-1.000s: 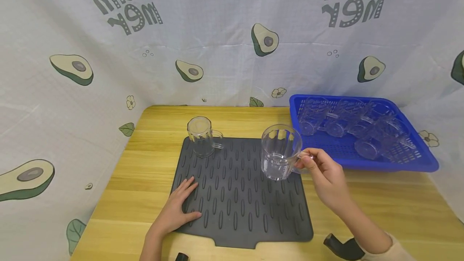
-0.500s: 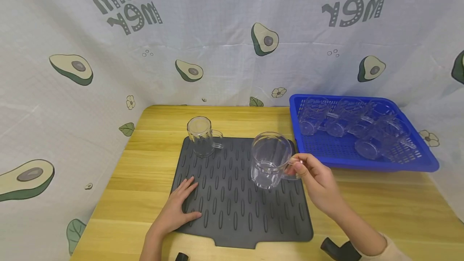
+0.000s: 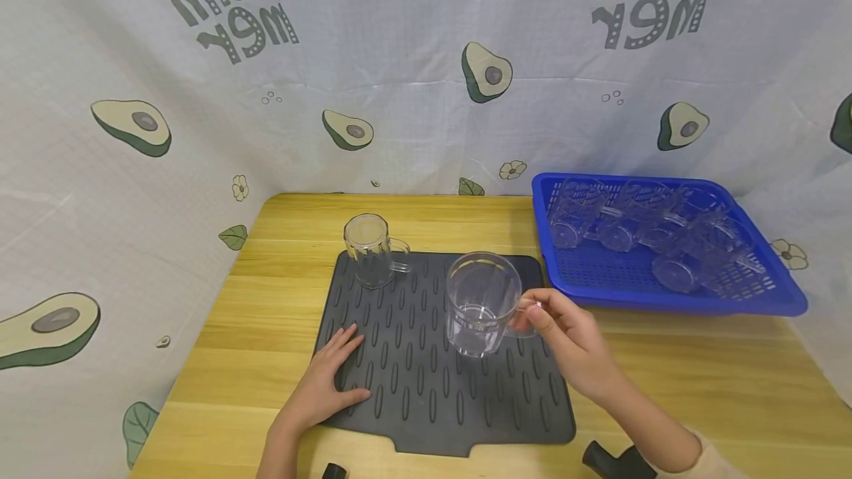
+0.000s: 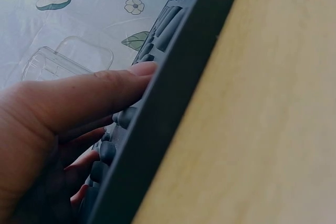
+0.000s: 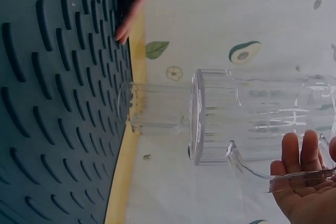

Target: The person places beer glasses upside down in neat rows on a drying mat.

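Observation:
My right hand (image 3: 566, 338) pinches the handle of a clear glass mug (image 3: 474, 316) between thumb and fingers. The mug is held over the right half of a dark grey ridged drying mat (image 3: 426, 405), with its wide rim up. In the right wrist view, the thick base of this mug (image 5: 198, 119) faces the mat across a gap. Resting on the mat's left edge is my left hand (image 3: 322, 383), its fingers spread and its thumb (image 4: 105, 95) lying along the near side. A second clear mug (image 3: 373, 253) stands at the mat's far left corner, handle to the right.
A blue plastic basket (image 3: 665, 301) stands at the right rear, holding several clear mugs (image 3: 679, 272) that lie tilted. Dark curved objects (image 3: 619, 460) lie near the front edge of the wooden table (image 3: 233, 361). A printed curtain (image 3: 413, 94) hangs behind.
My right hand has carried the mug left and nearer to me, from beside the basket to over the mat. The left hand and the standing mug have stayed put.

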`<state>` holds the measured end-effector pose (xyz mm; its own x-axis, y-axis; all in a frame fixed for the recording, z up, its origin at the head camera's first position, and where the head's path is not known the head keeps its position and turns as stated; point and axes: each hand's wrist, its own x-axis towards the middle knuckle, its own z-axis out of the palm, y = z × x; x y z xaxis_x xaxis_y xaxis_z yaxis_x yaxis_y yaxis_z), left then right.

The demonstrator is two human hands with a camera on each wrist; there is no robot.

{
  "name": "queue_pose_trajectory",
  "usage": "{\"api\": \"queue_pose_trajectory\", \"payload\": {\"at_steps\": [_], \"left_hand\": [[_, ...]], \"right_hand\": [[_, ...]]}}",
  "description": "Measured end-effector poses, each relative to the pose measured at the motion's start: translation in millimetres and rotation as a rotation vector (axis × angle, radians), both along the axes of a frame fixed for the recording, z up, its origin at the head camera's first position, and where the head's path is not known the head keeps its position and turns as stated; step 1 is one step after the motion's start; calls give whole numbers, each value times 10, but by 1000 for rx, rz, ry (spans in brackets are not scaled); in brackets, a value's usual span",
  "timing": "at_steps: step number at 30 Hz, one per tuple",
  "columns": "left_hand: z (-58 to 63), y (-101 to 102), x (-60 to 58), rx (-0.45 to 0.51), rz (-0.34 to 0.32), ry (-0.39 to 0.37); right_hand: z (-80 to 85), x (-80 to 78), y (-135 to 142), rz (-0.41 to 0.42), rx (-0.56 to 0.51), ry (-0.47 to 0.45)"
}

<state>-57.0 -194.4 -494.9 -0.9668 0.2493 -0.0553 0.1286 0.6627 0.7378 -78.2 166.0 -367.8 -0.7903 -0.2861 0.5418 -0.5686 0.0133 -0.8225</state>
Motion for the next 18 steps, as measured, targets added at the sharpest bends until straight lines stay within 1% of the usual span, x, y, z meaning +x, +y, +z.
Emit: {"api": "queue_pose_trajectory", "payload": {"at_steps": [5,12,16,18], "left_hand": [[17,2,-3,-9,-1,-13],[36,8,-12,-5,9,-26],[63,16,-33,-36,7,-26],[102,33,-50,-65,10,-21]], "right_hand": [[-15,2,-40,53,-44,-15],[-30,-5,-86,94,-51,-25],[-33,-14,-95,99,-37,-28],[-36,-20,-99,105,-36,-30]]}}
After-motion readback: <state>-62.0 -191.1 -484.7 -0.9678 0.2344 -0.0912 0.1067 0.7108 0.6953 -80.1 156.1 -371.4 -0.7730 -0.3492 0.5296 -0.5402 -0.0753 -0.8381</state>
